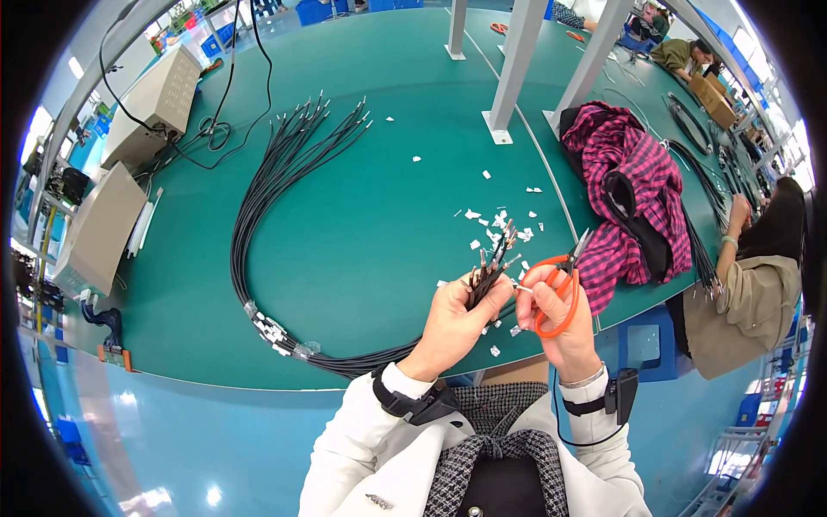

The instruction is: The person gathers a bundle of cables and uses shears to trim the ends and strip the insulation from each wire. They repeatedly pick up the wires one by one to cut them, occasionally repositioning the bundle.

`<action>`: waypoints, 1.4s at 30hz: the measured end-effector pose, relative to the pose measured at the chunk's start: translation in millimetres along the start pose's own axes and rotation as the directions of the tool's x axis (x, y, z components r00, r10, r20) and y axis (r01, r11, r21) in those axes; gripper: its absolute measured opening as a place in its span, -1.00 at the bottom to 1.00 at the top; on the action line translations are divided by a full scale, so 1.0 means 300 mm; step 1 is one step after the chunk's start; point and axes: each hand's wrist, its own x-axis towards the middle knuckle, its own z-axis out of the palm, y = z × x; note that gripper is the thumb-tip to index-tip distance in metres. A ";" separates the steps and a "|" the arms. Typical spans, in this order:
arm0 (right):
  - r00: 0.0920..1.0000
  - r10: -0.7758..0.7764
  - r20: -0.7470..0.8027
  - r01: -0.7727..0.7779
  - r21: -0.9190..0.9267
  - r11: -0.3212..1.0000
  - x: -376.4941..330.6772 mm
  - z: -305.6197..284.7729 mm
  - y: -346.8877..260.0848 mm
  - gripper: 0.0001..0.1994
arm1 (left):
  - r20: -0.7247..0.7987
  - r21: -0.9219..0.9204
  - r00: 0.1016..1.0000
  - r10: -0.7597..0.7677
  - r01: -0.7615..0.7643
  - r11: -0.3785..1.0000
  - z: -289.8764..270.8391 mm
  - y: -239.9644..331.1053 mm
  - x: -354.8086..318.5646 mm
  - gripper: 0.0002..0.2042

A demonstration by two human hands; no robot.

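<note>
My left hand [461, 319] is closed around the near end of a bundle of black cables [244, 228]. Their stripped tips [495, 254] fan out above my thumb, some with a copper colour. From there the bundle curves left along the table edge and back up to the far side, with white labels [274, 334] wrapped round it at the bend. My right hand [560, 323] has orange-handled scissors [560, 293] hooked in its fingers, blades pointing up and right. Its thumb and fingertip pinch close to a small white piece at one cable end.
White scraps [498, 228] are scattered over the green table [396, 198]. A pink-and-black checked garment [637, 194] lies at right beside grey posts [517, 69]. Beige box-shaped devices [155, 103] with loose black leads stand at left. At far right sits a co-worker [749, 293] near more cables.
</note>
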 end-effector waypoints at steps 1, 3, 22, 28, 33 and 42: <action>1.000 -0.002 0.004 0.002 0.023 1.000 -0.001 0.000 0.006 -0.82 | 0.010 -0.023 1.000 -0.005 0.006 1.000 -0.002 -0.002 0.002 -0.86; 1.000 -0.023 -0.001 0.023 0.014 1.000 0.004 0.004 0.014 -0.81 | 0.018 -0.045 1.000 -0.010 0.011 0.999 -0.008 0.002 0.004 -0.86; 0.999 -0.041 -0.008 0.041 -0.025 0.999 0.021 -0.007 0.018 -0.78 | 0.077 -0.154 0.993 -0.086 0.097 0.983 -0.024 0.015 0.019 -0.87; 0.998 -0.015 -0.059 0.016 0.025 1.000 0.034 -0.004 0.006 -0.80 | 0.128 -0.099 0.987 -0.096 0.109 0.989 -0.034 0.013 0.022 -0.88; 0.999 -0.003 -0.049 0.000 -0.068 0.998 0.030 0.030 -0.011 -0.80 | 0.118 -0.102 0.990 -0.076 0.088 0.991 -0.030 0.019 0.023 -0.90; 0.998 -0.024 -0.049 0.023 -0.037 0.999 0.026 0.008 0.008 -0.80 | 0.036 -0.022 0.999 0.012 -0.012 1.000 -0.026 -0.010 0.019 -0.87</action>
